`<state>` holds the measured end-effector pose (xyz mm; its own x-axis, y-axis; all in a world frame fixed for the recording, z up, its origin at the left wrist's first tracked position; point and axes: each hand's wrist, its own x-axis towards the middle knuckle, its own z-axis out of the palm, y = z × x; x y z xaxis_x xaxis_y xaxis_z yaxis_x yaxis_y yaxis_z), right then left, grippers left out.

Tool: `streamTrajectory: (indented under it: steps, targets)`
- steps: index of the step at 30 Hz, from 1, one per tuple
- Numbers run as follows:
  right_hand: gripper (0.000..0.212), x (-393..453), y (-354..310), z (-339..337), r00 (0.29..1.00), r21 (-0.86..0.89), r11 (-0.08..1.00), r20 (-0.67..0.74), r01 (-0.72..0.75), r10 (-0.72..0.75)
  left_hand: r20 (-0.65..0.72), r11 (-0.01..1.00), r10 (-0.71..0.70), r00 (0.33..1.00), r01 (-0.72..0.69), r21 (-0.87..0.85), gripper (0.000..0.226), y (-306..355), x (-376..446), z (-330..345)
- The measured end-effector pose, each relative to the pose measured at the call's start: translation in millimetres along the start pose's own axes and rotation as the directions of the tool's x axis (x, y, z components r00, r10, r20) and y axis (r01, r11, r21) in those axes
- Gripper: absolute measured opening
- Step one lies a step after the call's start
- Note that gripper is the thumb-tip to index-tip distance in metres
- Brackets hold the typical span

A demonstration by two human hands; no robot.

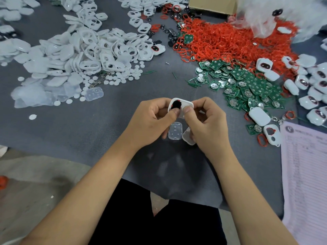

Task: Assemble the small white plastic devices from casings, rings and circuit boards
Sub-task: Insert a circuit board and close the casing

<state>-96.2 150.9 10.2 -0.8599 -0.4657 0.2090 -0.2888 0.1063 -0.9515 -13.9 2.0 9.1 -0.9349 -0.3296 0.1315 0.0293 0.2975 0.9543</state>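
Two bare forearms reach from the near edge over a dark lap to a grey mat (pixel 106 124), where the left hand (pixel 152 121) and right hand (pixel 207 121) meet around one white casing (pixel 185 104); both hands are curled closed on it, thumbs pressing its face, the left thumb beside a black insert (pixel 176 104) edged with red; the right hand's lower fingers also hold a second white shell (pixel 188 137), and a clear, dimpled membrane (pixel 175 132) shows between the palms, though which hand holds it cannot be told; the risk, as it appears, is that uneven thumb pressure tips the insert or pinches the thin red ring out of its groove, or that the spare parts below slip from the crowded grip; the casing looks hard, glossy and rounded at its corners, the membrane soft and translucent; to the far left lies a heap of white casing halves (pixel 85 50) with oval cut-outs and small white discs (pixel 123 75); to the far right a tangle of thin red rings (pixel 230 39), likely rubbery and prone to snagging; nearer on the right, flat green circuit boards (pixel 247 85) with shiny metal domes; finished white devices (pixel 311 82) crowd the right edge above a printed sheet (pixel 304 174).
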Motion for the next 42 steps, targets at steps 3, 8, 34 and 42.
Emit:
streamTrajectory:
  steps: [3,8,34,42]
  targets:
    - [0.016,0,1,1,1.0,-0.005,1.0,-0.015,-0.003,0.003,0.002,1.0,-0.015,1.0,0.015,0.011,0.012,0,0,1]
    - [0.012,2,-1,0,1.0,0.002,1.0,-0.006,0.025,-0.025,-0.041,1.0,-0.018,0.999,0.018,0.005,0.013,0,0,3]
    - [0.01,8,3,-4,0.995,-0.006,1.0,0.1,-0.018,0.019,-0.058,0.999,0.044,0.997,-0.046,-0.028,0.007,1,-5,4]
    - [0.016,5,3,-4,0.991,0.017,1.0,0.134,0.0,-0.002,-0.082,0.993,0.11,0.991,-0.107,0.04,0.006,3,-10,6]
